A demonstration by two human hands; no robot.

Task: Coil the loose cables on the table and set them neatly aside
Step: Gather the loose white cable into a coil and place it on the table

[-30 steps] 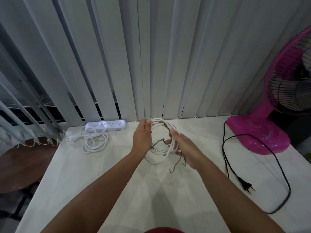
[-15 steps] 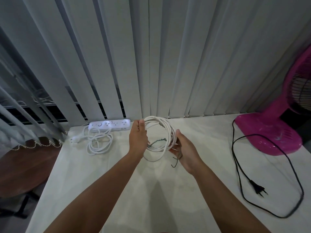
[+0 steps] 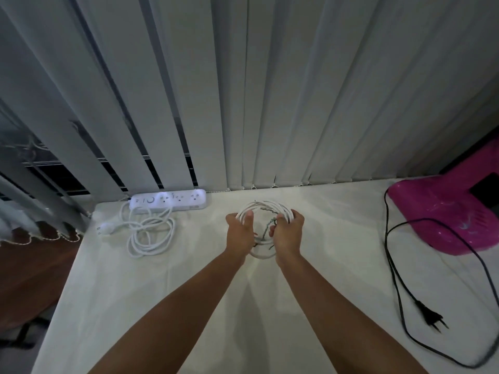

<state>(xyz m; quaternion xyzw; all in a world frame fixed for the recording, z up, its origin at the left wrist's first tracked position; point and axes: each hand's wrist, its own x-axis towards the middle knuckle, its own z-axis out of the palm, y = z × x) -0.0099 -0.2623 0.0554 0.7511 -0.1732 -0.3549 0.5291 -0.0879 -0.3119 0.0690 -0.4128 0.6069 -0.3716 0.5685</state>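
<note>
Between L grip (image 3: 240,234) & R grip (image 3: 289,234): white cable coil (image 3: 266,204), both clasping it (over table (image 3: 189,279)).

A pale surface (image 3: 189,292) runs from the near edge up to a wall of grey-white vertical blinds (image 3: 270,103). Their slats hang closed across the middle and right and stand parted at the left, where dark gaps show horizontal bars (image 3: 67,164) behind them. A thin beaded chain (image 3: 305,184) links the slat bottoms just above the far edge of the surface. At the far right stands the glossy pink base of a fan (image 3: 442,211), cut off by the frame edge, with a black rectangular part (image 3: 486,193) on its upper side. Beyond the surface's left edge, lower down, lies a brown wooden top (image 3: 32,265), partly under the hanging slats.
</note>
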